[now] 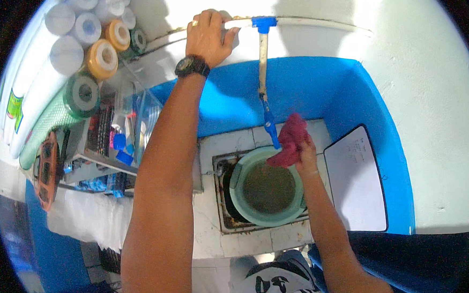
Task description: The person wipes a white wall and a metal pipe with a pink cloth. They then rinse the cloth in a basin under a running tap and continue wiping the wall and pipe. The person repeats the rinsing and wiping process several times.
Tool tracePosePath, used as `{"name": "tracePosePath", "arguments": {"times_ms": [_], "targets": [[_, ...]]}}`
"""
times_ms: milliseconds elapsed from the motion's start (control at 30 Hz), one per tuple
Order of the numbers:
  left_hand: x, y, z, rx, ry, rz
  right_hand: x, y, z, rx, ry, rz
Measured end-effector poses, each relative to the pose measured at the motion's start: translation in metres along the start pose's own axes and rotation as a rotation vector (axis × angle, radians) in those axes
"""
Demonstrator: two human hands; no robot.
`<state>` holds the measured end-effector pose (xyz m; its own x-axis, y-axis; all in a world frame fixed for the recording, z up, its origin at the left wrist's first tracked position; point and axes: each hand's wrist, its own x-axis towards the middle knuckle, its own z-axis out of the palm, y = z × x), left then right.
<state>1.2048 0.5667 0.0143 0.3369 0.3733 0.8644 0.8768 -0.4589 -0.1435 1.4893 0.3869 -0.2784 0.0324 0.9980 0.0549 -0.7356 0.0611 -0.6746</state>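
My right hand [308, 155] grips a bunched dark pink cloth [290, 142], just right of the blue tap [269, 124] and above the basin's far right rim. Below it, a pale green plastic basin [236, 187] holds murky brownish water [269, 187]. The basin sits in a rust-stained sink [223, 205] set into white tiles. Farther up, my left hand [206, 37], with a dark watch at the wrist, is closed over the white pipe [232, 24] running along the wall. A blue tee fitting [263, 23] joins that pipe to the upright one feeding the tap.
A whiteboard [358, 181] leans against the blue wall [340, 94] at the right. On the left, rolls of plastic sheeting [65, 55] and green mesh [56, 119] are stacked beside a glass case [132, 108] of small goods. An orange slotted plastic item [48, 170] hangs there too.
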Motion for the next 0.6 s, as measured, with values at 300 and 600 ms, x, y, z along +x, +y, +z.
{"name": "tracePosePath", "arguments": {"times_ms": [300, 600], "targets": [[-0.037, 0.039, -0.009, -0.155, -0.03, -0.077, -0.104, -0.018, -0.023, -0.085, 0.235, 0.214], [-0.206, 0.163, -0.029, -0.741, -0.464, -0.189, -0.083, 0.009, -0.012, -1.509, -0.078, -0.035]]}}
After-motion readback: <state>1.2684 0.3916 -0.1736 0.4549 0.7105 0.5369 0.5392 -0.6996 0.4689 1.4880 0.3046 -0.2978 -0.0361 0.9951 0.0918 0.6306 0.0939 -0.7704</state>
